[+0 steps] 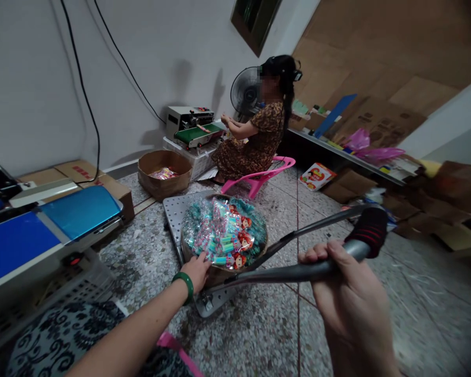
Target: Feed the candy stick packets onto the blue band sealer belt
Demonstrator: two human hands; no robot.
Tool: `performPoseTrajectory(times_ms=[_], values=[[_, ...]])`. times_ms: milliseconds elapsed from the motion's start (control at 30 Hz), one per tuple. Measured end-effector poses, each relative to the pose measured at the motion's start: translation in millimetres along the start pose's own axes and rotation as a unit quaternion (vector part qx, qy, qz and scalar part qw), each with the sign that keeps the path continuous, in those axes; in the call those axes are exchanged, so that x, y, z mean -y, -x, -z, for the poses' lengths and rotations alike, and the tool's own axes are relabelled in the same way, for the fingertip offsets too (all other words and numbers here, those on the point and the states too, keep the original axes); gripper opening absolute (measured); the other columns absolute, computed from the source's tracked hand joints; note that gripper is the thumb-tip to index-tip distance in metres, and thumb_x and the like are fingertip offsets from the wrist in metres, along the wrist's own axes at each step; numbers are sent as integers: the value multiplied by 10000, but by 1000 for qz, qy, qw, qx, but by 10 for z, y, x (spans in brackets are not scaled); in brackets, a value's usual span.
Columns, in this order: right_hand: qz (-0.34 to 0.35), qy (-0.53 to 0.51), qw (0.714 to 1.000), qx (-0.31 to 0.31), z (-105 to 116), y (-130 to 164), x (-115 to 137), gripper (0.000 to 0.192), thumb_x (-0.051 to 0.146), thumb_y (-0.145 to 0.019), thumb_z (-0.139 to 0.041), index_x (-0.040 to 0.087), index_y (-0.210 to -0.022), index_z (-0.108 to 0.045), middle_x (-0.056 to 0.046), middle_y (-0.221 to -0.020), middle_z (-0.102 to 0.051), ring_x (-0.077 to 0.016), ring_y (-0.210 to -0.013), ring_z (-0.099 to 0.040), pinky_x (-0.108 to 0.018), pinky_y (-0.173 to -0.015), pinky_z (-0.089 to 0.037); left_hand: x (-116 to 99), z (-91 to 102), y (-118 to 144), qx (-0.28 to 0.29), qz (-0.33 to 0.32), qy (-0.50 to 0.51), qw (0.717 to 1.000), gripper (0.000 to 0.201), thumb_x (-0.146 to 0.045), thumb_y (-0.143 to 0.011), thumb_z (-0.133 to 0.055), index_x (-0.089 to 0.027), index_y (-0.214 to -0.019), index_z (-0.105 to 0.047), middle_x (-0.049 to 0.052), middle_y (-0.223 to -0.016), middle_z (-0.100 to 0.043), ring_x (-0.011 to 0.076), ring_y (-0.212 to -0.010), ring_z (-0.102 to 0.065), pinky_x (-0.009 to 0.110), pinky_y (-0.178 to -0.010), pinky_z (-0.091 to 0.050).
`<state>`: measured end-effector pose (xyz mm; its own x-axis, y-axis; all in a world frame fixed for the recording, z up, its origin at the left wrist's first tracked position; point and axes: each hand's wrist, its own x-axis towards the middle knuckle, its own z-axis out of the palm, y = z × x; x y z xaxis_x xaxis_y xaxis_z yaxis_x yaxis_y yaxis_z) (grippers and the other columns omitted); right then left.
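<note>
My right hand (347, 293) is wrapped round the tubular metal handle (298, 272) of a flat trolley, close to its black foam grip (371, 230). On the trolley's perforated grey platform (176, 214) stands a round brown container (215, 276), heaped with shiny clear packets (235, 238) that show turquoise contents and red-haired cartoon figures. My left hand (196, 272), below a green bangle (187, 285), has its fingers bent over the container's near rim, against the packets. Part of the rim is hidden under these fingers.
A person (265, 125) sits on a pink stool (255, 180) beside a green-belt machine (196, 133) and fan (245, 91). A brown tub (165, 175) stands behind the trolley. A blue-belt machine (78, 209) is left; cartons (435, 209) lie right.
</note>
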<state>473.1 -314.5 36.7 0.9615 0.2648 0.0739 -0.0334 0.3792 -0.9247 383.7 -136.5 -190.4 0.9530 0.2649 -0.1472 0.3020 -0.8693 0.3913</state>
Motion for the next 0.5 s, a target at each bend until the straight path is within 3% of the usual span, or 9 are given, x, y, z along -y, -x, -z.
performPoseTrajectory(times_ms=[167, 333, 433, 500], values=[[31, -4, 997, 77, 78, 132, -15, 240, 140, -666, -530, 219, -890, -495, 6, -758, -518, -140, -730, -547, -393, -767, -469, 26, 47, -47, 14, -2, -7, 1000, 420, -168, -728, -442, -215, -1139, -515, 135, -1230, -407, 277, -945, -518, 403, -782, -434], [51, 25, 985, 165, 334, 134, -95, 358, 150, -656, -474, 255, -998, -474, -44, -920, -577, -221, -914, -567, -490, -847, -422, -57, 85, -72, 31, -29, 5, 999, 597, -123, -695, -479, -259, -1266, -374, 101, -1294, -371, 273, -1033, -479, 389, -856, -395], [46, 148, 964, 216, 585, -141, -325, 279, 208, -679, -516, 243, -954, -492, -72, -1034, -574, -251, -978, -549, -491, -810, -446, -249, 95, -1, 22, -90, 80, 992, 613, -176, -722, -478, -295, -1298, -306, 49, -1299, -379, 226, -1067, -470, 330, -889, -384], [54, 303, 924, 225, 728, -445, -562, 305, 254, -673, -552, 214, -971, -508, -89, -1066, -563, -254, -1014, -528, -468, -825, -443, -384, 88, 67, 11, -113, 160, 981, 632, -203, -709, -504, -271, -1303, -297, 51, -1278, -404, 214, -1090, -457, 315, -910, -373]])
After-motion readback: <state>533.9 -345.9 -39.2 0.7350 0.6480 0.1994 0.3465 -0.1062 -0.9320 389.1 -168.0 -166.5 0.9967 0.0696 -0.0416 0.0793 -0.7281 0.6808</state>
